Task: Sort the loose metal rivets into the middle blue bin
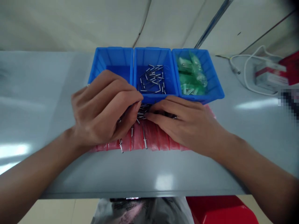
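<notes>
My left hand (105, 109) is closed, thumb against curled forefinger, above the left part of a pink plastic sheet (153, 137). What it pinches, if anything, is hidden. My right hand (187, 121) rests over the right part of the pink plastic, its fingers bent around a pile of metal rivets (141, 112). Its thumb and fingertips touch the pile; some rivets show beneath the fingers. A few loose rivets (145, 140) lie on the pink plastic below the pile.
Three blue bins stand behind my hands: the left bin (114, 57), the middle bin (153, 56) with rivets, and the right bin (213, 81) with green bags (192, 74). A white cable (245, 73) and a box (271, 74) lie at right. A red stool (224, 211) is below the table edge.
</notes>
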`<state>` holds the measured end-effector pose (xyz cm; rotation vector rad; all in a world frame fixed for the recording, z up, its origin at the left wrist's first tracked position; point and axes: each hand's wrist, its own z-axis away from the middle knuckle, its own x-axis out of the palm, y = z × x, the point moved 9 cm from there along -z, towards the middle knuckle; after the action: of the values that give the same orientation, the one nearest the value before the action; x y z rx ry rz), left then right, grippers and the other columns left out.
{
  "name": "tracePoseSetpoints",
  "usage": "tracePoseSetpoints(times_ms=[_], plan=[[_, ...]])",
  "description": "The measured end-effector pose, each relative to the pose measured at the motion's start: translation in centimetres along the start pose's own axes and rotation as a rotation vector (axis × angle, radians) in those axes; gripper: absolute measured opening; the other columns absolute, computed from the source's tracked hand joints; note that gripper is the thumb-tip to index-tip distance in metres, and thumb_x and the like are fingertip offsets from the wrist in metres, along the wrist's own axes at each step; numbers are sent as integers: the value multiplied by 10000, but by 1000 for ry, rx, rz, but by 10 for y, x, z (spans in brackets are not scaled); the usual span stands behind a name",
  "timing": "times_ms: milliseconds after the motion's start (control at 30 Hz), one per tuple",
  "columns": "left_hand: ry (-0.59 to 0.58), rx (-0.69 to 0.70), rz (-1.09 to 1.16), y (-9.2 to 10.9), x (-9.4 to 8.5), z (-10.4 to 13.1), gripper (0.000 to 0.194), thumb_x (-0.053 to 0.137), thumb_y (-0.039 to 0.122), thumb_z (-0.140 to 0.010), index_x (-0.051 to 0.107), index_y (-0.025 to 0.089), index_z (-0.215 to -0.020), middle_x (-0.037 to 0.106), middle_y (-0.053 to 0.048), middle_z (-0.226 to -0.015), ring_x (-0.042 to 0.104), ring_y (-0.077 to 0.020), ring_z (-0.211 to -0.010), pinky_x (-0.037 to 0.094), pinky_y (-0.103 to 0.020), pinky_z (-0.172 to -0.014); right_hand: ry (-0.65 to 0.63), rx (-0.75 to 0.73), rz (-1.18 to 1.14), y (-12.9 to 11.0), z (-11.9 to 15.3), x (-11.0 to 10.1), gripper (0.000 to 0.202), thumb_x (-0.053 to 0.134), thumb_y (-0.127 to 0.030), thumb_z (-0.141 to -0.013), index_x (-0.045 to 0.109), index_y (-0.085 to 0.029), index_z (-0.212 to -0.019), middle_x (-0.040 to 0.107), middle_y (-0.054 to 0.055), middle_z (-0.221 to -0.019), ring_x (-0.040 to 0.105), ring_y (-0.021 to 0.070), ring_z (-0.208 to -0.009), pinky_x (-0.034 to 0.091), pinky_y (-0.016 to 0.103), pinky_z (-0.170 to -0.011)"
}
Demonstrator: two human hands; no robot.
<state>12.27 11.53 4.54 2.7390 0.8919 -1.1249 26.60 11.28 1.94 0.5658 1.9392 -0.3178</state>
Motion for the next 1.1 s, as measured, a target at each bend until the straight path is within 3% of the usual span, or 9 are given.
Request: tracePoseSetpoints(times_ms=[100, 233, 400, 567, 700, 800, 967, 1100], plan=[[2, -10, -19, 0, 0, -1, 229, 776, 137, -957, 697, 161, -1171, 820, -65, -989, 785, -259, -901, 658, -395, -715, 15, -34, 45, -4, 1, 0, 291, 551, -127, -1135, 822, -164, -1236, 839, 68, -1092, 788, 212, -960, 661, 348, -787], [15, -18, -32, 2, -1, -2, 217, 782, 135, -961, 702, 171, -1159, 827, -56, -989, 778, -254, -897, 664, -393, -704, 16, -78, 54, -7, 0, -2, 267, 580, -116, -1117, 843, -162, -1126, 830, 71, -1069, 775, 212, -946, 648, 351, -793], [4, -43, -36, 1, 0, -1, 258, 822, 121, -928, 712, 199, -1148, 827, -50, -996, 783, -271, -911, 668, -415, -689, -8, -77, 28, -3, 1, -3, 261, 597, -83, -1098, 841, -158, -1154, 847, 90, -1155, 764, 219, -1005, 660, 368, -825], [12, -132, -32, -7, 0, -1, 345, 799, 93, -946, 710, 141, -1276, 817, -145, -1184, 787, -282, -1002, 685, -430, -830, -25, -127, 72, -9, 1, -3, 256, 585, -90, -1101, 834, -127, -1145, 837, 94, -1058, 743, 226, -948, 634, 384, -801], [-118, -205, -44, -15, 15, 4, 338, 755, 176, -1020, 705, 191, -1355, 806, -126, -1344, 804, -325, -1146, 702, -453, -836, 5, -143, 139, -13, 0, -5, 307, 549, -62, -1105, 840, -158, -1101, 832, 86, -1054, 719, 204, -941, 623, 369, -811], [-195, -188, -37, -15, 24, 8, 330, 738, 185, -1046, 704, 186, -1375, 789, -124, -1425, 786, -353, -1282, 730, -496, -949, 16, -112, 122, -10, 0, -6, 288, 556, -107, -1127, 837, -165, -1154, 834, 86, -1098, 723, 206, -977, 637, 369, -840], [-154, -128, 0, -12, 20, 11, 306, 773, 137, -1025, 735, 177, -1327, 791, -132, -1430, 779, -327, -1345, 719, -477, -1140, -53, -113, 76, -10, 2, 1, 294, 543, -96, -1121, 823, -131, -1204, 834, 94, -1128, 734, 228, -1019, 656, 386, -889], [-121, -114, 11, -12, 18, 12, 292, 788, 114, -1018, 749, 162, -1304, 806, -132, -1399, 785, -305, -1348, 718, -437, -1157, -57, -117, 78, -10, 2, 3, 297, 535, -88, -1120, 819, -136, -1192, 832, 97, -1116, 741, 218, -985, 647, 372, -856]])
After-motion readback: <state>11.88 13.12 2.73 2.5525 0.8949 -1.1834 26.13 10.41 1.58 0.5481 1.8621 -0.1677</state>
